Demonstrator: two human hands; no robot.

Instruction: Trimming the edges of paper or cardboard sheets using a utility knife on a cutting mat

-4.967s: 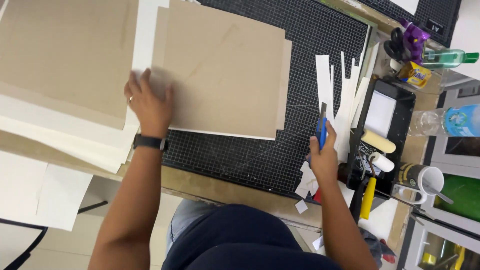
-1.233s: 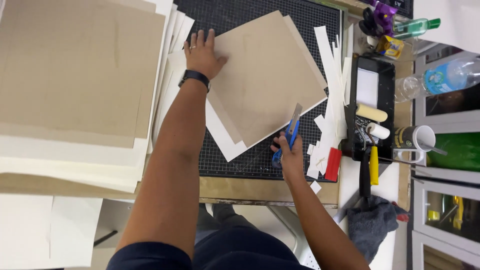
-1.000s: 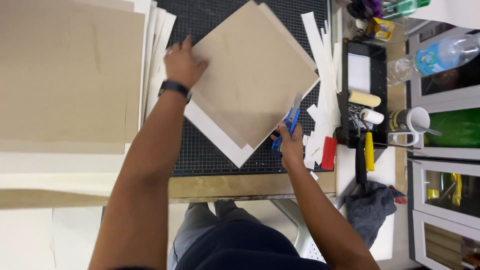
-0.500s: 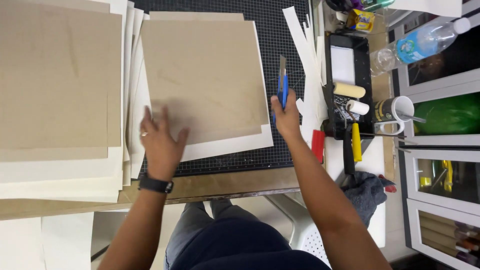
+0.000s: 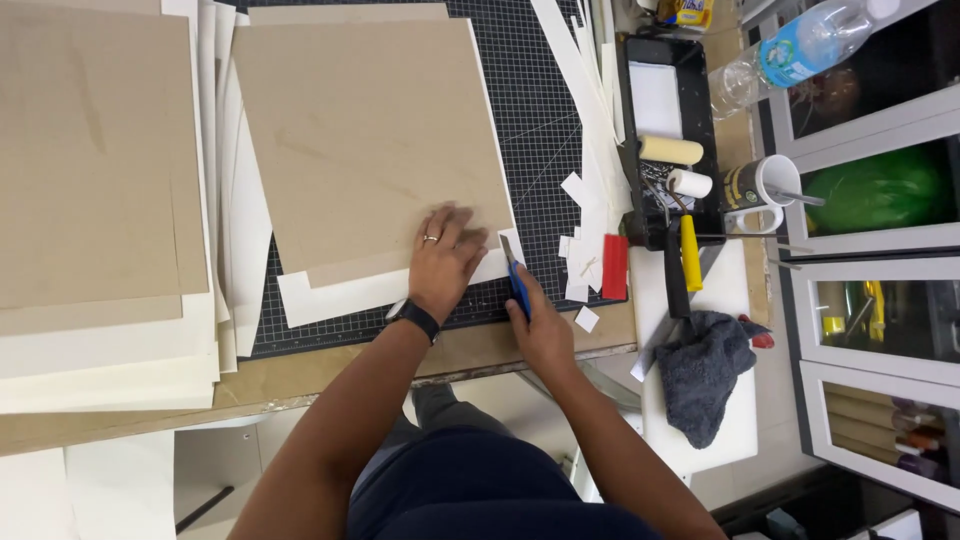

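Observation:
A large tan board (image 5: 370, 140) lies on white sheets on the black gridded cutting mat (image 5: 545, 130). My left hand (image 5: 443, 258), with a ring and a black wristwatch, presses flat on the board's lower right corner. My right hand (image 5: 540, 330) grips a blue utility knife (image 5: 516, 280). Its blade points up at the board's right edge near that corner. The two hands are close together at the mat's near edge.
A pile of tan and white sheets (image 5: 100, 200) fills the left. White offcut strips (image 5: 590, 120) lie right of the mat. A black paint tray (image 5: 665, 130) with rollers, a mug (image 5: 760, 185), a grey cloth (image 5: 705, 375) and a plastic bottle (image 5: 800, 50) stand at the right.
My left hand slid from the board's lower left to its lower right corner. My right hand drew the knife down the right edge toward me.

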